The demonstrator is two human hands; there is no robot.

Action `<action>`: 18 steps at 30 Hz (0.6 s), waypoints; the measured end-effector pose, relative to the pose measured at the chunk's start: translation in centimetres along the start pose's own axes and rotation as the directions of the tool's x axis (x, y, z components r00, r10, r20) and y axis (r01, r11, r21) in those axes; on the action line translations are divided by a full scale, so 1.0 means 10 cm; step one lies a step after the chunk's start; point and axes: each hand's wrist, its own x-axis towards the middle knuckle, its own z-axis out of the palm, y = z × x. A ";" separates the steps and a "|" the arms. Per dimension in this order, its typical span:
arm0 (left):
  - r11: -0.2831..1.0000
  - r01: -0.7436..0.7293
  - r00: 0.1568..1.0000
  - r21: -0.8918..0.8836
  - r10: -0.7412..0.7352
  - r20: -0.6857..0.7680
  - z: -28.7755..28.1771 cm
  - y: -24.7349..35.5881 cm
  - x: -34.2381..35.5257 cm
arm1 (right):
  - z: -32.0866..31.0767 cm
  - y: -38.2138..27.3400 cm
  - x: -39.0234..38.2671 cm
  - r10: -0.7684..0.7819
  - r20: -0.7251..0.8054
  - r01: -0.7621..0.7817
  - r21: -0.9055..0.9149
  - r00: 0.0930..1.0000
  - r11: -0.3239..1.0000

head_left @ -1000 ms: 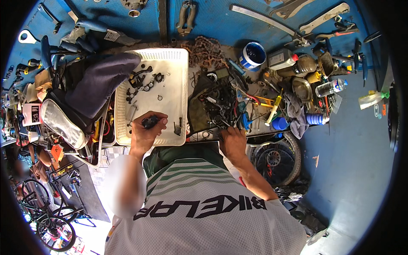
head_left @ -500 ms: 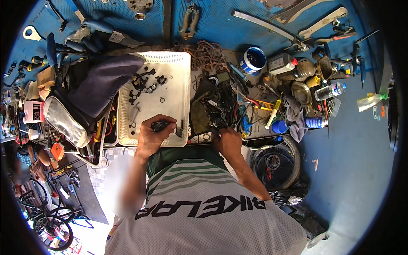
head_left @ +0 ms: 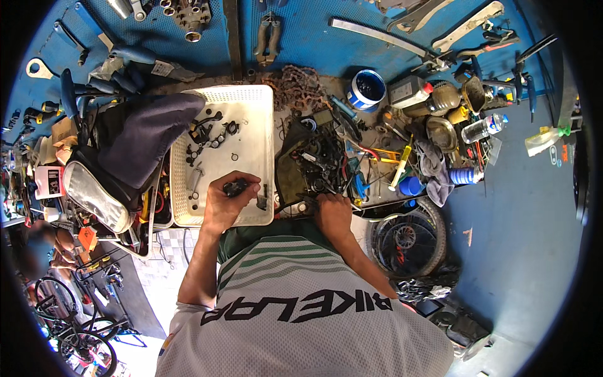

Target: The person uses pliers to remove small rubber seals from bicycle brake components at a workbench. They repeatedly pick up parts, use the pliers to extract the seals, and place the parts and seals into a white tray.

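My left hand [head_left: 225, 204] is closed round a small black component [head_left: 235, 186] above the lower part of a white perforated plastic basket [head_left: 223, 157]. Small black parts [head_left: 201, 138] and a few rings lie in the basket. My right hand [head_left: 333, 213] reaches, fingers curled, to the lower edge of a pile of black parts and tools [head_left: 323, 169] on a dark olive cloth or bag, right of the basket. I cannot make out what those fingers grip.
A dark padded bag [head_left: 132, 144] lies left of the basket. Rusty chains [head_left: 292, 81], a paint tub [head_left: 365, 88], bottles [head_left: 405, 93] and screwdrivers crowd the bench. Hand tools hang on a blue wall [head_left: 314, 44]. A wheel [head_left: 405, 235] stands underneath; bicycles [head_left: 75, 327] are at lower left.
My left hand has moved rightward within the basket, still holding the black component. My right hand has sunk slightly and shifted left along the pile's lower edge.
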 end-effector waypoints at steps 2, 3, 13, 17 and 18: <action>0.991 -0.116 0.992 -0.061 0.118 0.032 0.01 0.03 -0.03 | -0.02 -0.04 0.00 -0.003 -0.026 0.004 0.032 1.000 0.999; 0.984 -0.161 0.985 -0.077 0.165 0.041 0.02 0.04 -0.03 | -0.02 -0.06 0.01 -0.007 -0.035 0.008 0.029 0.999 1.000; 0.826 -0.553 0.833 0.107 0.545 0.094 0.03 0.14 -0.07 | 0.03 0.04 0.00 0.011 0.019 -0.013 0.136 1.000 0.991; 0.818 -0.566 0.824 0.107 0.557 0.100 0.01 0.18 -0.09 | -0.03 0.08 -0.01 0.007 0.084 -0.023 0.183 0.996 0.983; 0.817 -0.566 0.824 0.112 0.558 0.097 0.01 0.18 -0.09 | -0.08 0.10 -0.01 0.013 0.089 -0.035 0.248 0.996 0.968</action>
